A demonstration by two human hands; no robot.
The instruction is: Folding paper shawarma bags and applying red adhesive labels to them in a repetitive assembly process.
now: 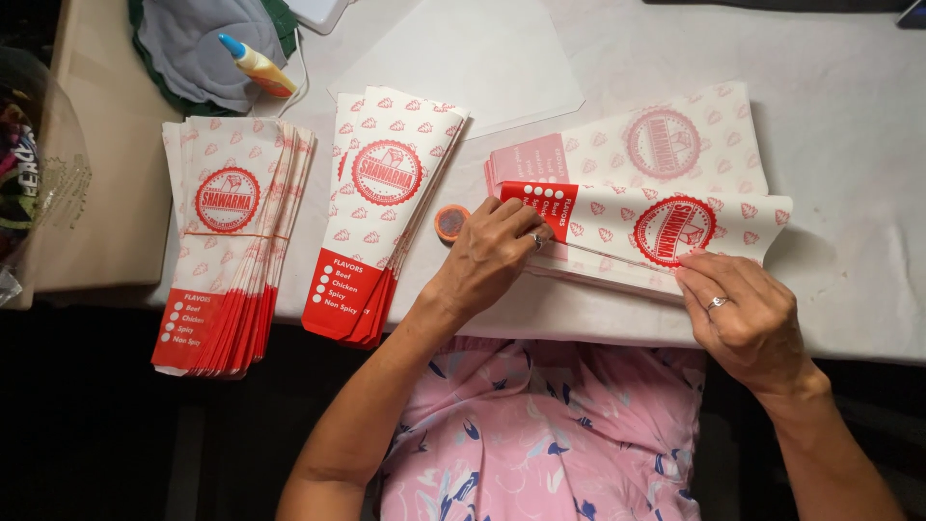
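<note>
Both hands pinch the top paper sleeve [666,227] on the flat pile at desk [849,145] centre-right: left hand [487,260] fingers pressed on its red end, right hand [743,314] fingertips on the folded edge. I judge it light, thin, floppy, easy to crease or tear; take it by the edges. Count: three sleeve piles, two finished stacks [231,241] [381,207] on the left, one glue bottle [256,66], one small round pot [450,223].

Our left hand [492,253] lies palm down, fingers curled and pressing flat; our right hand [743,314] sits farther right, fingertips pinching, both forearms angling inward.
</note>
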